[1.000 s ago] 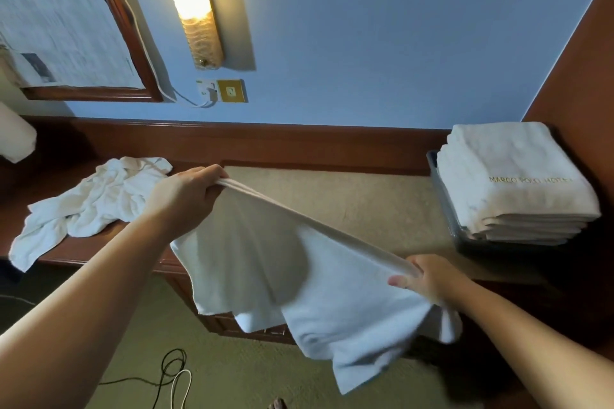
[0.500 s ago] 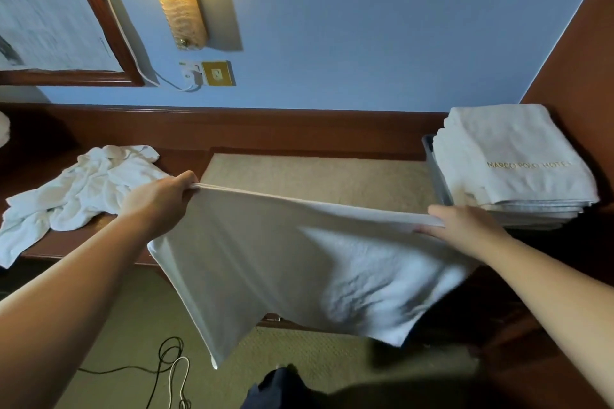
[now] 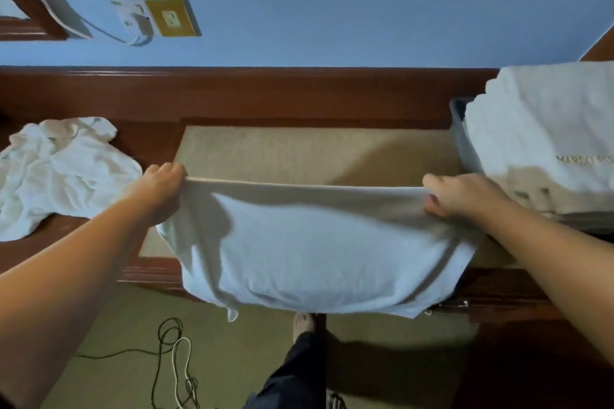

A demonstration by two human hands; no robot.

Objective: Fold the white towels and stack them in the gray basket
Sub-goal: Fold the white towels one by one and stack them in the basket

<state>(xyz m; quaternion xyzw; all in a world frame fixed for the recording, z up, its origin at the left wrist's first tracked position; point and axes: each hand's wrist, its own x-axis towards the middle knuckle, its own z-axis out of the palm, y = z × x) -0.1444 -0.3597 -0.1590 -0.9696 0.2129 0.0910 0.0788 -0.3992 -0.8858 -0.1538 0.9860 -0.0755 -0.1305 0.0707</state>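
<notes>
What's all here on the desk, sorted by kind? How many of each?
Towel held stretched between left hand and right hand: 1
Crumpled white towel pile: 1
Stack of folded towels (layers too blurred to count): 1
Gray basket: 1
Total: 4

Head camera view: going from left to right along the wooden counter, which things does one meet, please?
Crumpled white towels → left hand → held towel → right hand → gray basket with the stack of folded towels.
</notes>
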